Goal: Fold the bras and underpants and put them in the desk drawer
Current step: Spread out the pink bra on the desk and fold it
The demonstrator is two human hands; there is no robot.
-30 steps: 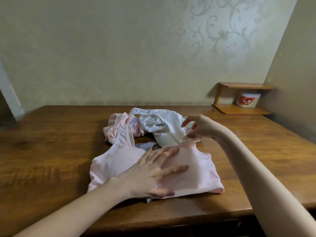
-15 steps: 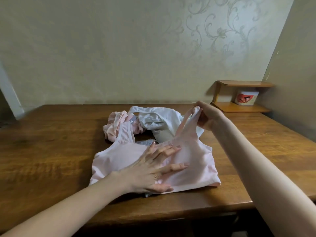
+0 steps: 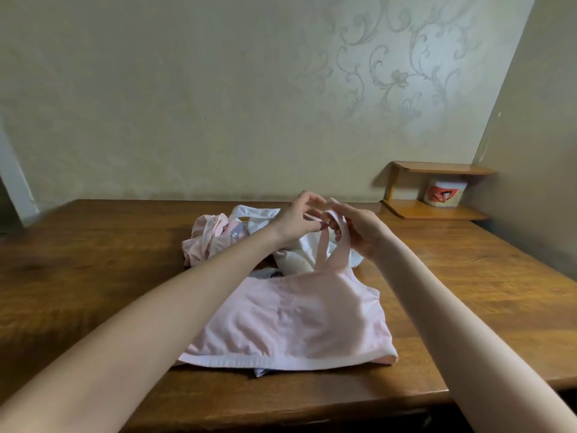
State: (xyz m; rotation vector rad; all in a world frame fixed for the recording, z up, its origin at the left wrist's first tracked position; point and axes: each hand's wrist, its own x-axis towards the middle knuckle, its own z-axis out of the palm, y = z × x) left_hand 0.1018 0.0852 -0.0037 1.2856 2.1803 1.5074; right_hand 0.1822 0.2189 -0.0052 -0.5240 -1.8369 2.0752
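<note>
A pale pink bra lies flat near the front edge of the wooden desk. Its shoulder straps are lifted up and away from me. My left hand and my right hand meet above the pile and both pinch the top of the pink straps. Behind the bra sits a heap of a white garment and a crumpled pink garment with a grey label. A bit of grey fabric peeks out under the bra's hem. No drawer is visible.
A small two-tier wooden shelf stands at the desk's back right corner with a white jar on its lower tier. Walls close the desk in behind and on the right.
My left hand left the bra's front, where it was pressing flat, and rose to join my right hand on the lifted straps. The left strap now stands up beside the right one.
</note>
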